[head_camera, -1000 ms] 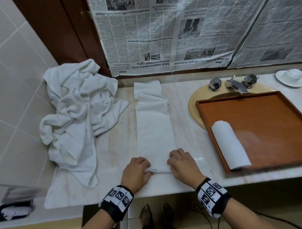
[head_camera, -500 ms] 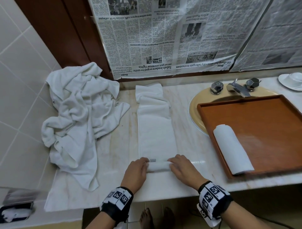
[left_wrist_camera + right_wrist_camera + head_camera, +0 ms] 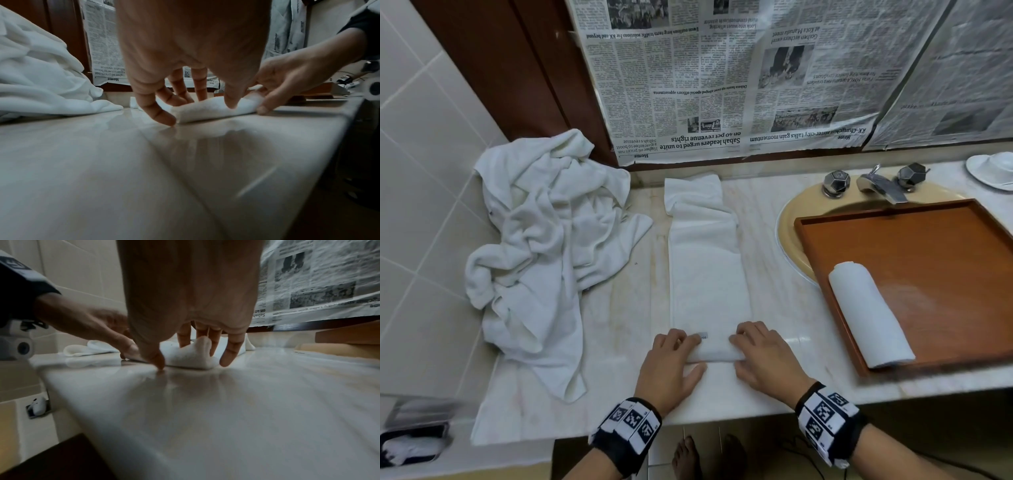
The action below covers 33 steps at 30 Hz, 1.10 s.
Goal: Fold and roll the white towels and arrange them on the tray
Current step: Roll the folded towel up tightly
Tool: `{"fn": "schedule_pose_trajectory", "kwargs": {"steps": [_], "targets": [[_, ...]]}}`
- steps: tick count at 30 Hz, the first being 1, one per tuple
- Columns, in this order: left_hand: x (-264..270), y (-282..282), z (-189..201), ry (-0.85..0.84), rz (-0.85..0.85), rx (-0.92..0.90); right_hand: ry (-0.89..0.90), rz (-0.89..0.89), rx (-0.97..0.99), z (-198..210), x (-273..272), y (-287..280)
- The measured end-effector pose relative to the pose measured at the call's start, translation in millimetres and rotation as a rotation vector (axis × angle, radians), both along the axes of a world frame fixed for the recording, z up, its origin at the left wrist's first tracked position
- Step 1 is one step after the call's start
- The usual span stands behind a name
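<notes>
A long folded white towel [image 3: 705, 267] lies lengthwise on the marble counter [image 3: 619, 308]. Its near end is turned up into a small roll [image 3: 717, 354]. My left hand [image 3: 681, 349] holds the roll's left end, thumb on the near side and fingers over the top [image 3: 201, 104]. My right hand [image 3: 746, 346] holds the right end the same way [image 3: 185, 353]. A finished rolled towel [image 3: 869, 315] lies at the left side of the wooden tray [image 3: 928, 260], which rests over the sink.
A heap of loose white towels [image 3: 541, 246] covers the counter's left end against the tiled wall. The tap [image 3: 880, 185] stands behind the tray and a white cup and saucer [image 3: 993, 169] at the far right. Newspaper covers the back wall.
The towel's near end lay flat a second ago; both hands have turned it over into a small roll and pushed it slightly away from the counter edge.
</notes>
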State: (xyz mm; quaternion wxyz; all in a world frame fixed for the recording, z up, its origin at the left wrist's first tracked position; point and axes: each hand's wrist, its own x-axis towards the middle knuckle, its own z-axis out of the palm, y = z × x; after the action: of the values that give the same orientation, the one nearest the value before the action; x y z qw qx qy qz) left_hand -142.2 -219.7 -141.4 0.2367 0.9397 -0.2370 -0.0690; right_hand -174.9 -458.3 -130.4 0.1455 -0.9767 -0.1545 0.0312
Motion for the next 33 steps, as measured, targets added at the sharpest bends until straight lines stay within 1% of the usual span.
{"fn": "schedule_pose_trajectory", "kwargs": {"steps": [1,3,5,7,10,12,15,18,20,22,24,26,28,30,31,33], "targets": [[-0.8,0.3,1.1,-0.014,-0.014,0.032,0.003,-0.005,0.006,-0.2,1.7,0.3],[0.5,0.3,1.1,-0.034,-0.020,0.045,0.050,-0.051,0.100,-0.6,7.4,1.3],[3.9,0.3,1.3,-0.050,-0.007,0.038,0.150,-0.112,0.218,0.2,14.5,-0.6],[6.8,1.1,2.9,-0.037,0.004,0.025,0.232,-0.130,0.307,3.4,18.7,-3.7],[12.6,4.0,8.0,0.061,0.010,0.020,0.289,-0.147,0.372,8.3,18.2,-7.3],[16.7,6.2,11.1,0.150,0.021,-0.017,0.305,-0.176,0.398,11.8,14.7,-7.3],[21.0,8.5,12.7,0.192,0.068,-0.055,0.202,-0.120,0.303,11.7,9.6,-3.6],[19.1,6.1,12.1,0.222,0.111,-0.063,0.071,-0.097,0.107,8.9,4.2,1.7],[16.6,3.7,9.8,0.253,0.153,-0.068,-0.008,-0.090,0.023,6.8,-2.0,4.4],[14.9,2.4,6.7,0.268,0.196,-0.089,-0.036,-0.063,0.000,5.7,-8.3,5.2],[13.5,2.6,5.6,0.266,0.237,-0.105,-0.006,-0.035,0.033,6.5,-13.1,4.0],[11.8,2.4,5.8,0.246,0.260,-0.072,0.017,-0.010,0.038,5.0,-15.9,1.4],[10.2,0.9,6.5,0.150,0.228,-0.041,0.054,-0.010,0.072,4.3,-12.8,-1.0],[7.3,-1.7,5.5,0.011,0.097,-0.062,0.143,-0.050,0.188,5.0,-6.1,-4.5],[5.2,-2.4,4.7,-0.024,0.021,-0.058,0.188,-0.066,0.251,6.0,-3.5,-6.4],[1.5,-2.8,3.8,0.003,-0.081,-0.015,0.249,-0.080,0.337,8.3,-0.1,-10.0]]}}
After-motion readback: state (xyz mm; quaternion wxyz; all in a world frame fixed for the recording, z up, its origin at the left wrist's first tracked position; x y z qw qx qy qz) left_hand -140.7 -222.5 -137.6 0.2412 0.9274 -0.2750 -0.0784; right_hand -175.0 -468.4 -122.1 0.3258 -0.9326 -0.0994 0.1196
